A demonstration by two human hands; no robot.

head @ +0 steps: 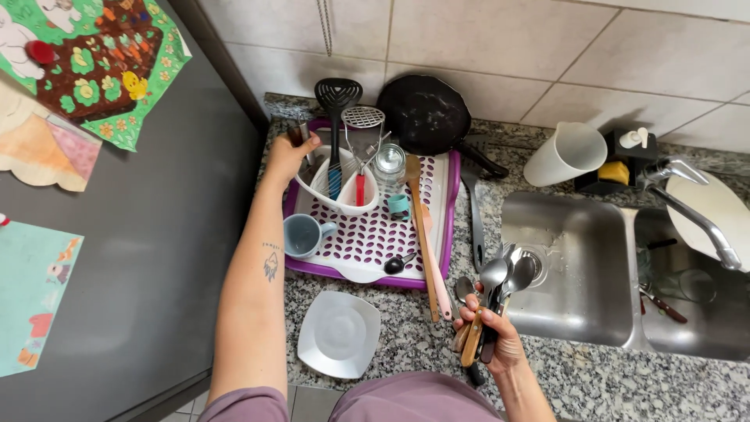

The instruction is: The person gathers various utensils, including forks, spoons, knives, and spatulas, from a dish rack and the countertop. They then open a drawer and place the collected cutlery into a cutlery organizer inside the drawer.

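Steel spoons with wooden handles, gripped upright in right hand; white oval cutlery caddy at eleven o'clock, where left hand clasps metal utensils

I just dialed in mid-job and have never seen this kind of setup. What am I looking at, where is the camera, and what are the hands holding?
There is no machine here: a person works with two bare hands, and the single picture comes from a camera on their head, looking down at a speckled stone counter beside a steel sink.

The left hand reaches out to the white cutlery holder in a purple and white drying rack; it seems to grip a utensil there, but I cannot tell which. The right hand holds a bundle of spoons and wooden-handled cutlery near the sink's edge.

On the rack lie a grey-blue mug, a glass jar and a long wooden spoon. A black frying pan leans against the tiled wall. A white square plate sits on the counter, a white jug behind the sink.
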